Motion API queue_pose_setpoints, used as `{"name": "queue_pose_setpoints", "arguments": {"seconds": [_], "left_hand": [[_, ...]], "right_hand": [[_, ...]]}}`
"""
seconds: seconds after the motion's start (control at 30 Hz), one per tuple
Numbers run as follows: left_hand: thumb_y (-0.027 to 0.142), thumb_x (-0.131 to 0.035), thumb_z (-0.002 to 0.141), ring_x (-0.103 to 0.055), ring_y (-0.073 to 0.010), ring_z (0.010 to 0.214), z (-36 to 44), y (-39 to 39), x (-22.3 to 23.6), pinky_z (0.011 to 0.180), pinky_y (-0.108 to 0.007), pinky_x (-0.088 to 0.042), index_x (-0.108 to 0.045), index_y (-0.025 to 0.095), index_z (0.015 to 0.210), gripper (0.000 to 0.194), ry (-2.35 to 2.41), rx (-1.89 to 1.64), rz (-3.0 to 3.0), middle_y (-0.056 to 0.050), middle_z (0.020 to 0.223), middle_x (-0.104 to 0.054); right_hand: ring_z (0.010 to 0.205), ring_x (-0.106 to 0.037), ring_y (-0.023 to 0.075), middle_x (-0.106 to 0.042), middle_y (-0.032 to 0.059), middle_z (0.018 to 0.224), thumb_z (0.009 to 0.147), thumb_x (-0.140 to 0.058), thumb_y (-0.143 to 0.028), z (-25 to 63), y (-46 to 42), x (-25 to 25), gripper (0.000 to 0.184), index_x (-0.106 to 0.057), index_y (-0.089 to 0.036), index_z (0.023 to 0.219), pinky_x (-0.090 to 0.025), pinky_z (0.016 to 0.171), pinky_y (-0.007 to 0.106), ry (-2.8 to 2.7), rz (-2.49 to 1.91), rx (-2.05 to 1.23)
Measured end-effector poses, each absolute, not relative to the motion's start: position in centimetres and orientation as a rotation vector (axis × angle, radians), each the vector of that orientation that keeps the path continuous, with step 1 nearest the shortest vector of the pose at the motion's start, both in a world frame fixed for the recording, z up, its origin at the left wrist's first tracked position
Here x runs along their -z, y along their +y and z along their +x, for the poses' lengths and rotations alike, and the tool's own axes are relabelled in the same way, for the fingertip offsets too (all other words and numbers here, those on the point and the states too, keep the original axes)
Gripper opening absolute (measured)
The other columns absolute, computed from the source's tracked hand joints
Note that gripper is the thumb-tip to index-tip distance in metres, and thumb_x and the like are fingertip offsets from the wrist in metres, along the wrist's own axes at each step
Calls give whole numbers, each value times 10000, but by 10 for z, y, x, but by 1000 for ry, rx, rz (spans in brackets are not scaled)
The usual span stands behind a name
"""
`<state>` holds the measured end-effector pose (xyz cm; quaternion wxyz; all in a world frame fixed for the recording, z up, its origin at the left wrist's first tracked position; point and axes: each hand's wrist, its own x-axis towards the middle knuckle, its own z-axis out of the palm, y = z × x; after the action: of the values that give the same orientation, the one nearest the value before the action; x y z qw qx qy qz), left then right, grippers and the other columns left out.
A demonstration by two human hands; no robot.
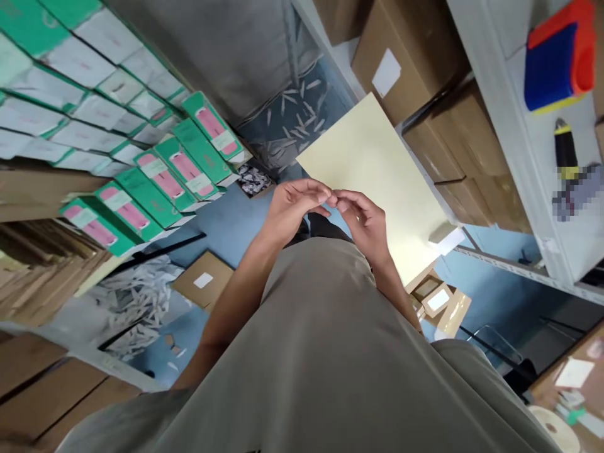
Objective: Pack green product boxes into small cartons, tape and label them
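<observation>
In front of my body, my left hand and my right hand meet at the fingertips. The thumb and fingers of each are drawn together in a pinch. Anything held between them is too small or hidden to make out. Beneath and beyond my right hand lies a pale yellow board. To the left of my left hand stands a row of green boxes with pink panels.
Stacked white and green boxes fill the upper left. Brown cartons line a shelf at the right, near a red and blue holder and a yellow-black tool. Paper scraps and a flat carton lie on the floor.
</observation>
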<state>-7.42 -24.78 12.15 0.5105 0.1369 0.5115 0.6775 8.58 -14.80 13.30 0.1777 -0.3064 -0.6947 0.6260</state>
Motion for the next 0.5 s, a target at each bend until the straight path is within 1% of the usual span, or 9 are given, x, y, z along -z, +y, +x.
{"name": "queue_pose_setpoints", "arguments": {"seconds": [0.13, 0.27, 0.4, 0.5], "left_hand": [[491, -918, 830, -801, -207, 840, -97, -241, -130, 707, -285, -675, -795, 187, 874, 331, 1327, -1689, 317, -57, 871, -818], [533, -936, 827, -803, -214, 857, -119, -233, -142, 723, -287, -674, -787, 180, 864, 385, 1409, -1727, 273, -69, 874, -817], [581, -955, 818, -802, -225, 833, -135, -224, -146, 741, -316, -680, -785, 178, 847, 438, 1491, -1761, 173, -73, 851, -808], [565, -969, 808, -804, -233, 836, -143, -220, -144, 748, -329, -682, -805, 182, 865, 420, 1525, -1797, 94, -69, 854, -807]], "right_hand": [[1182, -802, 243, -850, 53, 1262, 1089, -698, -643, 50, -124, -136, 401, -802, -296, 1260, -649, 1116, 442, -1990, -741, -1884], [1145, -807, 247, -850, 58, 1232, 1087, -692, -657, 13, -101, -138, 428, -790, -287, 1279, -652, 1116, 449, -2018, -645, -1983], [1185, -797, 259, -841, 57, 1245, 1083, -684, -684, -17, -82, -137, 437, -789, -310, 1284, -655, 1128, 456, -2059, -561, -2072], [1207, -794, 268, -832, 62, 1268, 1096, -658, -690, -33, -71, -131, 445, -788, -319, 1305, -656, 1136, 471, -2102, -505, -2141]]}}
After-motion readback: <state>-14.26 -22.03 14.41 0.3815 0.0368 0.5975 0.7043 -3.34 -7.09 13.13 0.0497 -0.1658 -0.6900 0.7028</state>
